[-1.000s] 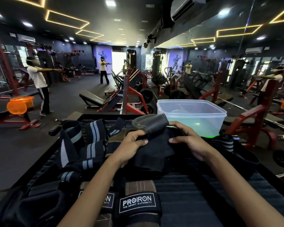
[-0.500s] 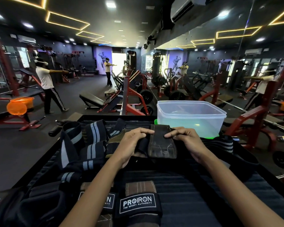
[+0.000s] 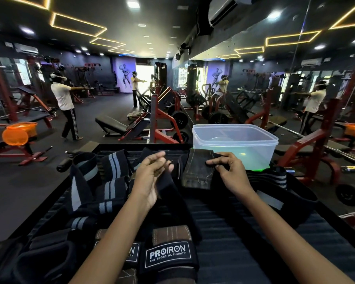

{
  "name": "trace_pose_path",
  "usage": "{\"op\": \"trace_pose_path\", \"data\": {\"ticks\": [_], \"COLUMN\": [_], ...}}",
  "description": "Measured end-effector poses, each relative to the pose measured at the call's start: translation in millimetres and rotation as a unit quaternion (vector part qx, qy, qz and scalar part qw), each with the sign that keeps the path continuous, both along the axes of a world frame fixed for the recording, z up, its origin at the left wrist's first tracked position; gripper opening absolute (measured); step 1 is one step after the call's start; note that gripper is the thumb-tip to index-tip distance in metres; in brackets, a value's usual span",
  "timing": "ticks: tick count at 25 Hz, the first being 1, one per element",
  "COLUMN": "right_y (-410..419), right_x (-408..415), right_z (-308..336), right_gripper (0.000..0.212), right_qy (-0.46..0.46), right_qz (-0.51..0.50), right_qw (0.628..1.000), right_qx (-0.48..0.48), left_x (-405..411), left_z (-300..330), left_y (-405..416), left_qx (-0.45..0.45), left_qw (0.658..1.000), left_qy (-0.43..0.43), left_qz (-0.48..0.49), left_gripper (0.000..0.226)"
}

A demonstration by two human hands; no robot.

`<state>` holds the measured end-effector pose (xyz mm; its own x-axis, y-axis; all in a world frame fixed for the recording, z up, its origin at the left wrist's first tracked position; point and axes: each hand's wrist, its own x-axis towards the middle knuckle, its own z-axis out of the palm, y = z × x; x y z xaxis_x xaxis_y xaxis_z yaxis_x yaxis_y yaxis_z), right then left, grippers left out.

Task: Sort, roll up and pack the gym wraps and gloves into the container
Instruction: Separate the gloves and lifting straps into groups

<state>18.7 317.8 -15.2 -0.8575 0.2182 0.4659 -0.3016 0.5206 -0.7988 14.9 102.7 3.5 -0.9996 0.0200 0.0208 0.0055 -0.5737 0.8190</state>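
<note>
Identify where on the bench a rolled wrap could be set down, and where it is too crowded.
Free: the ribbed bench surface between the forearms, right of the PROIRON gloves; also inside the clear container. Crowded: the striped wraps at left.

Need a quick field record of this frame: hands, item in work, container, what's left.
left hand: raised over the pile, fingers loosely curled, holding nothing clearly visible
right hand: pinches the pad's right edge
pad: dark worn leather, flat, just in front of the container
container: clear plastic, lid off, no wraps inside
striped wraps: unrolled, piled at left
gloves: PROIRON pair, near edge, unpacked
bench: dark ribbed surface under everything
</note>
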Motion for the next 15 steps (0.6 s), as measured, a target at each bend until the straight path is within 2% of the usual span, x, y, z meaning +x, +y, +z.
{"op": "trace_pose_path", "data": {"ticks": [2, 3, 5, 6, 7, 9, 10, 13, 14, 15], "right_y": [2.9, 3.0, -0.1, -2.5, -4.4, -5.1, -3.3, 5.8, 8.3, 9.8], "right_x": [-2.5, -2.8, -2.8, -1.8, -0.6, 3.9, 5.4, 4.1, 2.6, 1.5], "right_z": [-4.1, -5.2, -7.7, -8.6, -9.3, -6.4, -5.5, -6.9, -8.5, -9.6], "right_gripper": [0.031, 0.03, 0.032, 0.037, 0.044, 0.056, 0.061, 0.073, 0.076, 0.079], "right_qy": [-0.03, -0.054, -0.112, -0.134, -0.151, -0.175, -0.191, -0.213, -0.214, -0.216], "right_qz": [0.005, 0.018, 0.061, 0.084, 0.104, 0.137, 0.156, 0.187, 0.192, 0.196], "right_qw": [0.999, 0.996, 0.983, 0.975, 0.969, 0.965, 0.963, 0.953, 0.952, 0.95], "right_qx": [0.039, 0.066, 0.131, 0.156, 0.165, 0.137, 0.108, 0.105, 0.11, 0.108], "left_x": [0.1, 0.3, 0.7, 0.1, -0.5, -1.4, -1.9, -1.0, 1.5, 2.8], "left_z": [2.4, 1.7, -2.2, -5.3, -7.5, -9.4, -8.8, -4.3, -1.9, -0.2], "left_y": [-0.2, 1.3, 2.7, 1.2, -1.5, -9.1, -13.1, -24.8, -27.1, -28.5], "left_qx": [0.037, 0.017, -0.118, -0.215, -0.321, -0.491, -0.541, -0.639, -0.689, -0.749], "left_qw": [0.999, 0.998, 0.983, 0.959, 0.917, 0.807, 0.764, 0.68, 0.631, 0.562], "left_qy": [0.028, 0.055, 0.132, 0.173, 0.213, 0.286, 0.309, 0.338, 0.343, 0.343], "left_qz": [-0.003, -0.009, -0.036, -0.064, -0.104, -0.164, -0.17, -0.127, -0.102, -0.076], "left_gripper": [0.031, 0.035, 0.047, 0.055, 0.061, 0.064, 0.063, 0.05, 0.046, 0.044]}}
